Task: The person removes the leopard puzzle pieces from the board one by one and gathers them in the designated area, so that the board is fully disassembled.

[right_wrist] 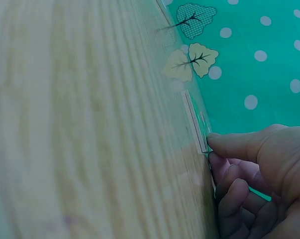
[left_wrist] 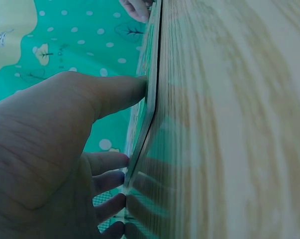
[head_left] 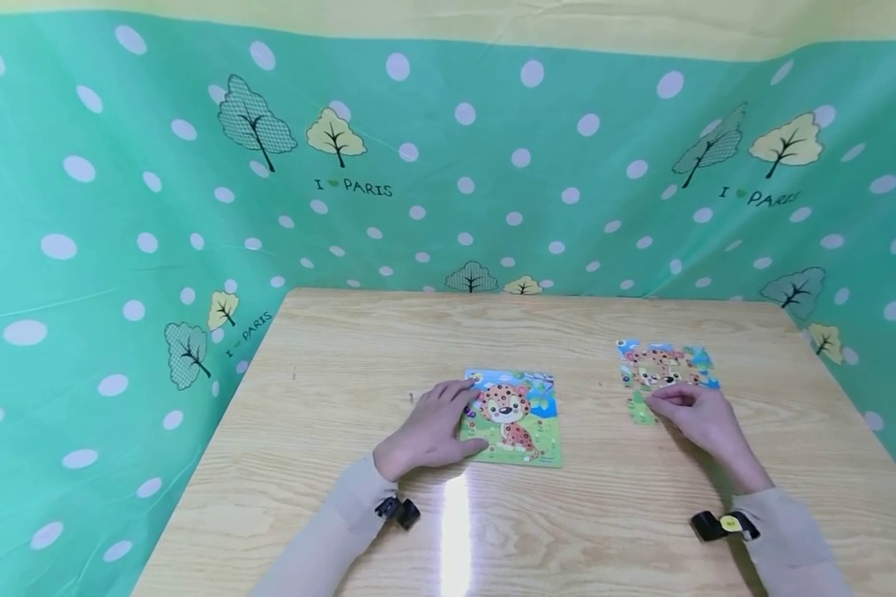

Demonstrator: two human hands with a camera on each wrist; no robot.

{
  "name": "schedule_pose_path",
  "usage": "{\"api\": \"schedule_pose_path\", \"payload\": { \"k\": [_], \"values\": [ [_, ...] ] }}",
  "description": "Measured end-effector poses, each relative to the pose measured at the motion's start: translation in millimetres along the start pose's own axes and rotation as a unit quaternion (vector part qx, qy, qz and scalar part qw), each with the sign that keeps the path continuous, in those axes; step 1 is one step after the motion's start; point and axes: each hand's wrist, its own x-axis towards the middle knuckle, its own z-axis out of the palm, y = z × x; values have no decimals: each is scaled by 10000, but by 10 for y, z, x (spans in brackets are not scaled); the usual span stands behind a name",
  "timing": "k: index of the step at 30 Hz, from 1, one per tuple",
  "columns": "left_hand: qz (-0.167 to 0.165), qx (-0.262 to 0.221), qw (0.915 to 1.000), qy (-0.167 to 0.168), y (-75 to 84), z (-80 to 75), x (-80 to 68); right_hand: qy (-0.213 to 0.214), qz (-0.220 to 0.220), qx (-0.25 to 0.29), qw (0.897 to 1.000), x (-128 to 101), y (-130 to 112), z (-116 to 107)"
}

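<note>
Nearest, wood-grain table point(head_left: 493, 531) with glare. Farther, left hand point(head_left: 429, 431) flat, fingers spread on leopard board point(head_left: 518, 419); right hand point(head_left: 698, 414) pinching a piece point(right_wrist: 203, 134) beside loose pieces point(head_left: 664, 369). Beyond, dotted green cloth point(head_left: 448, 166). Only at wrist level: board edge lifted, thumb point(left_wrist: 115, 94) against it.

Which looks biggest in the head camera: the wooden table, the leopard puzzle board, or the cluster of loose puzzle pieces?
1. Wooden table
2. Leopard puzzle board
3. Cluster of loose puzzle pieces. It looks close in size to the board and lies slightly farther off, so ranks 2 and 3 are unsure.
</note>
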Motion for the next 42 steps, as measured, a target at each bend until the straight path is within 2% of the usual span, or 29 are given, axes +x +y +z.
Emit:
{"api": "schedule_pose_path", "payload": {
  "k": [4, 6, 12, 17, 23, 27, 35, 42],
  "values": [
    [-16, 18, 10000, 87, -7, 23, 2, 70, -25, 55, 10000, -1, -10, 11],
    [-43, -11, 10000, 21, 3, 36, -5, 94, -93, 50, 9999, -31, -25, 13],
    [-51, -42, 10000, -27, 29, 12, -13, 110, -733, 144, 9971, -142, -248, 35],
    [-90, -29, 9999, 61, 24, -4, -19, -199, -1139, 629, 9913, -199, -490, 132],
    [-66, -69, 9999, 34, 19, 8, -24, -493, -1168, 1028, 9866, -242, -737, 370],
    [-47, -134, 9999, 60, 23, 9, -16, -626, -1336, 1034, 9836, -264, -928, 554],
    [-70, -55, 9999, 50, 2, 16, -16, -1279, -2016, 1060, 9653, -314, -1292, 884],
    [-65, 45, 10000, 36, 21, 5, -10, -1510, -2349, 396, 9594, -351, -1397, 1062]
  ]
}}
